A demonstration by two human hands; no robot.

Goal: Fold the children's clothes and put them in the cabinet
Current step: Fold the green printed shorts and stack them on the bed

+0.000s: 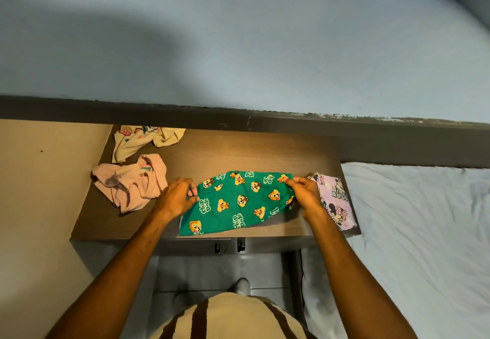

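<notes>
A green children's garment (pixel 238 201) printed with cartoon chipmunks lies spread across the brown cabinet top (pixel 225 150). My left hand (pixel 176 197) pinches its left edge. My right hand (pixel 305 193) pinches its upper right corner. To the right lies a folded lilac garment (pixel 335 201) with a cartoon mouse print, partly under my right wrist. A crumpled pink garment (pixel 132 185) sits at the left, and a crumpled cream garment (pixel 143 140) lies behind it, partly hidden under a dark ledge.
A dark ledge (pixel 238 118) overhangs the back of the cabinet top, with a pale blue mattress (pixel 238 47) above it. A white bed sheet (pixel 424 232) lies to the right. Two dark door handles (pixel 229 244) show below the cabinet's front edge. A beige wall is at the left.
</notes>
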